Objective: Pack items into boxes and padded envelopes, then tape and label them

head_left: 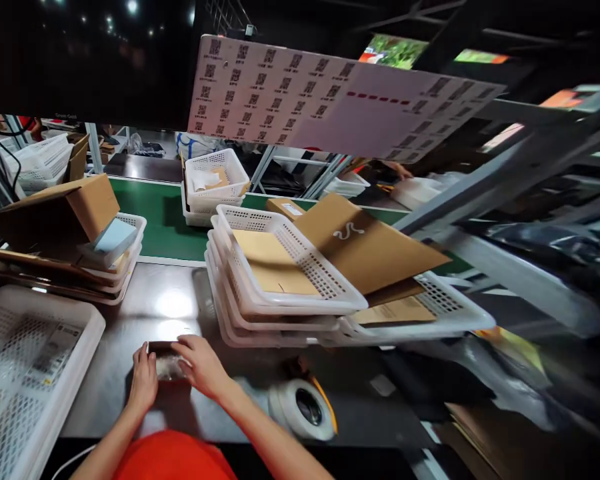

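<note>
Both my hands rest on a small dark box point(166, 365) lying on the shiny metal table point(170, 303) right in front of me. My left hand point(143, 378) grips its left end with fingers curled over the edge. My right hand point(203, 365) lies over its right side, fingers bent down onto it. Something pale and glossy shows in the box between my hands. A roll of clear tape in a dispenser point(304, 407) sits just right of my right forearm.
A stack of white mesh baskets point(275, 303) holding flat cardboard stands behind the box. Another basket point(25, 360) is at the left, with more baskets and an open carton point(55, 213) beyond. A green conveyor point(165, 220) runs across the back. A QR-code sheet point(325, 100) hangs overhead.
</note>
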`<state>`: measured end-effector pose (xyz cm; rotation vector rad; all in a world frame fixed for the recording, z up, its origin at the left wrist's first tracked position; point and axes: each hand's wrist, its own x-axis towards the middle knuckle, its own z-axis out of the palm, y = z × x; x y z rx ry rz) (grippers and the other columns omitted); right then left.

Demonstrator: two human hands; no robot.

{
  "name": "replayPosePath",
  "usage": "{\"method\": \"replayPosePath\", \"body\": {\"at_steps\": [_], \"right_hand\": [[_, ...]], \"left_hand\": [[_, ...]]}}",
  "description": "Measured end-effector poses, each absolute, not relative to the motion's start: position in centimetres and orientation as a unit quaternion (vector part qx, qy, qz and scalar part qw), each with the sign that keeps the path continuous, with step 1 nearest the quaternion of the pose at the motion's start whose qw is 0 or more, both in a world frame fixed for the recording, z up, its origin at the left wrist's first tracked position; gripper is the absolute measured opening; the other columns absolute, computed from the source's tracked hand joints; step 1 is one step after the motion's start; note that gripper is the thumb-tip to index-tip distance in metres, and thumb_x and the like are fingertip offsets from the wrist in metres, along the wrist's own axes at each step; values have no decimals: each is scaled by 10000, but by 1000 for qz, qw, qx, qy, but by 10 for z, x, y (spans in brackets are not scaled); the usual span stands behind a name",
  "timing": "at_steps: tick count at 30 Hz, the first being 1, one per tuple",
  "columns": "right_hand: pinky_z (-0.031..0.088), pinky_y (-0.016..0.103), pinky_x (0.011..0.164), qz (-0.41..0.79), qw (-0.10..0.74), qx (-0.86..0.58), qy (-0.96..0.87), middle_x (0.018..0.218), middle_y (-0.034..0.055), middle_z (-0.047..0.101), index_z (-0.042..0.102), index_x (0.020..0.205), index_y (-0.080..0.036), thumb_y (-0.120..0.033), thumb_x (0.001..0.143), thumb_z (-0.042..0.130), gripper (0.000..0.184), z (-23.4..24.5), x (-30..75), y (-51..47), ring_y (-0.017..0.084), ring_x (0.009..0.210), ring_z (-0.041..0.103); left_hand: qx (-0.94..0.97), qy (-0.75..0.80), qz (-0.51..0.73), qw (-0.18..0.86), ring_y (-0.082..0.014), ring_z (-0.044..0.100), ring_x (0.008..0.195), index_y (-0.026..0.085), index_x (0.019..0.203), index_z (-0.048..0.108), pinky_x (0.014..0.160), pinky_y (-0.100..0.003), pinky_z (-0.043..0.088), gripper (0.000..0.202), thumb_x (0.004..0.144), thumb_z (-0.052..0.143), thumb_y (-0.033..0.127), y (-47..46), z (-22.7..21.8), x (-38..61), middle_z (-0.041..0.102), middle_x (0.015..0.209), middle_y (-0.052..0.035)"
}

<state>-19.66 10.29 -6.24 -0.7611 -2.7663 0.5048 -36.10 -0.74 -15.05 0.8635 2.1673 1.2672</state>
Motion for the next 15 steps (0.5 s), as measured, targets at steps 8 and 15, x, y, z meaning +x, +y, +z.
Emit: {"method": "replayPosePath", "body": {"at_steps": [8,15], "right_hand": [[529,619,1078,247,77,-407,-876,1411,215,614,697,1311,-159,-316,706,897,656,-93,-172,45,432,1269,581],[565,421,1000,316,197,-396,-840,1114,70,689,724,1067,-212,-310,865,760,227,-112,-182,85,253,1052,647]], "left_hand": [[641,720,214,156,-315,704,930,210,854,716,866,-441,560,444,1040,445,508,0,-107,-360,753,897,-134],[759,614,212,-30,-332,717,1148,193,1181,807,1020,-487,536,551,1081,367,509,31,-132,-386,778,1233,-201]]}}
